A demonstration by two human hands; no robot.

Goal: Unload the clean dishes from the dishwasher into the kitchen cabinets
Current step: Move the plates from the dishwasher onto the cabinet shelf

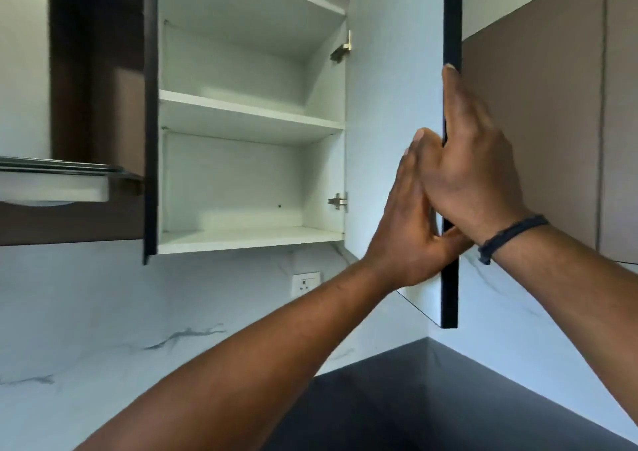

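Marble-look backsplash (145,316) runs behind a dark worktop (397,399) in a kitchen corner, wall socket (306,284) under the upper cabinet (248,115).

Head view, the only one we have:
- Cabinet stands open. Two white shelves (248,112) and the floor of the box are bare; no dishes inside.
- Door (390,88) is swung out toward us, dark edge (451,19) facing the camera, two hinges (340,50) visible on the right wall.
- Our right hand (480,174) lies along the door edge, fingers stretched up it, thumb side wrapped round; grip is closed on the door, not on any dish.
- Our left hand (411,229) sits just below and touching the right, fingers spread flat on the door's inner face, thumb hooked at the edge. Nothing pinched.
- Dark cord bracelet (511,238) on the right wrist.
- Far left: a range hood (58,177), we think, with a glass lip.
- Neighbouring brown cabinet fronts (538,122) to the right are closed.

Step, as we judge it: opening or steadying the cabinet door to prep storage. Unloading itself looks barely begun, since shelves hold nothing.

Task's things: dishes and dishwasher are out of frame; can't say where they sit.

Next move likely calls for leaving the door fully open, freeing both hands, turning down to the dishwasher and bringing up a first item. Watch head clearance on that door edge.

Writing: none readable. No brand marks on cabinet, socket or hood.
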